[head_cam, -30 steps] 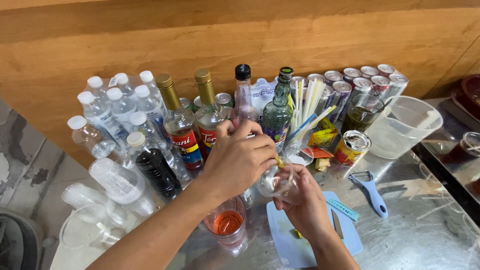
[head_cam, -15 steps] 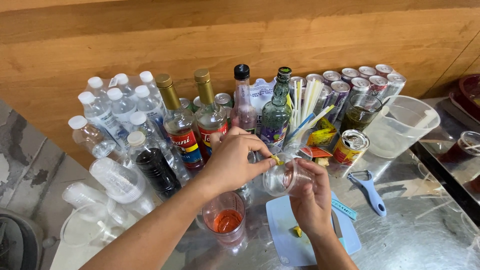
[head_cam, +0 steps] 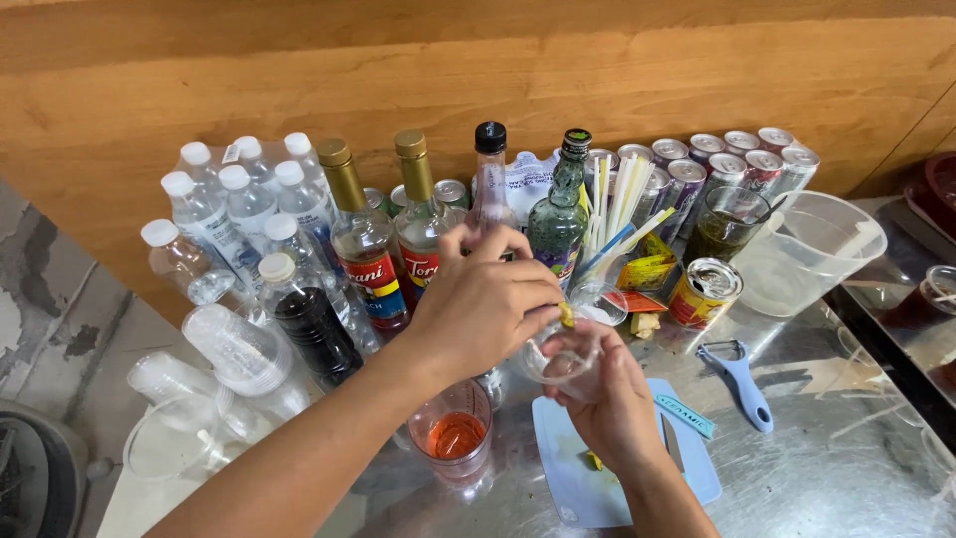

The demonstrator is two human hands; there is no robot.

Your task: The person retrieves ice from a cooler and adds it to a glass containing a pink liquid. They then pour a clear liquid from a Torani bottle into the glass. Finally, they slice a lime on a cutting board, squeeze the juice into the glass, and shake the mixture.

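My right hand (head_cam: 612, 403) grips a clear plastic cup (head_cam: 558, 361) from below, holding it tilted above the blue cutting board (head_cam: 573, 478). My left hand (head_cam: 483, 299) reaches over from the left and pinches a small yellow-green fruit piece (head_cam: 567, 316) at the cup's rim. Just below my left wrist stands a clear cup with orange-red liquid (head_cam: 453, 436). A little green scrap (head_cam: 594, 460) lies on the board.
Syrup and glass bottles (head_cam: 363, 249), water bottles (head_cam: 214, 214), cans (head_cam: 732, 154) and straws (head_cam: 617, 204) crowd the back along the wooden wall. Stacked plastic cups (head_cam: 234, 349) stand at left. A blue peeler (head_cam: 742, 384), an opened tin (head_cam: 702, 291) and a clear jug (head_cam: 812, 249) sit at right.
Both hands stay close together over the board. The cup has shifted slightly, and my left fingers with the fruit piece now sit right on its rim.
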